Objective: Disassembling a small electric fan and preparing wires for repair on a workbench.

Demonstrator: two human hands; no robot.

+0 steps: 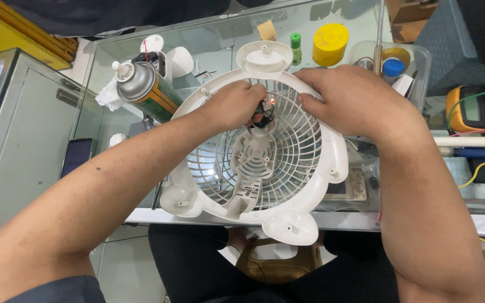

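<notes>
Both hands, left hand (232, 104) and right hand (343, 98), pinch the small motor (262, 109) on the white fan grille (287, 163).

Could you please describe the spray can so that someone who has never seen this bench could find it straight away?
Start at the white fan grille that both hands grip on the glass table. Just beyond its upper left rim lies the spray can, tilted. It is the only metal cylinder there, silver-topped with a green and orange body.

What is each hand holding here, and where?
Left hand pinches a small dark wired part at the white fan grille centre; right hand grips the grille's upper rim.
</notes>
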